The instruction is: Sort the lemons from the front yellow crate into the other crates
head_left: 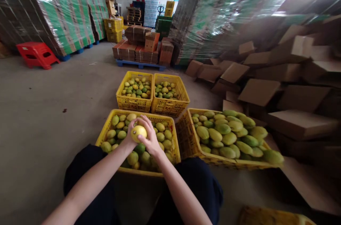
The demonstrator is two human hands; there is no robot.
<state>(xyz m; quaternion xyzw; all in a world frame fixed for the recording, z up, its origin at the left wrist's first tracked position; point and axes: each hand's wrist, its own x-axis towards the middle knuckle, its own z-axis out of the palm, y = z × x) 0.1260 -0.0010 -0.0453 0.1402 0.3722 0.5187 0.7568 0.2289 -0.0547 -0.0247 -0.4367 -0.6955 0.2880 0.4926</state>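
Both my hands hold one yellow mango (138,132) above the yellow crate (106,131) right in front of my knees. My left hand (130,133) cups its left side and my right hand (150,136) wraps its right side, fingers curled round it. The crate below is filled with several green and yellow mangoes (162,136). A second yellow crate (186,140) heaped with larger green mangoes (229,138) stands tilted just to the right.
Two more yellow crates of mangoes (134,102) (170,104) stand farther ahead. Loose brown cardboard boxes (258,92) pile up on the right. Wrapped pallet stacks (66,8) rise left and centre-right. A red stool (37,54) sits far left on the concrete floor (48,111).
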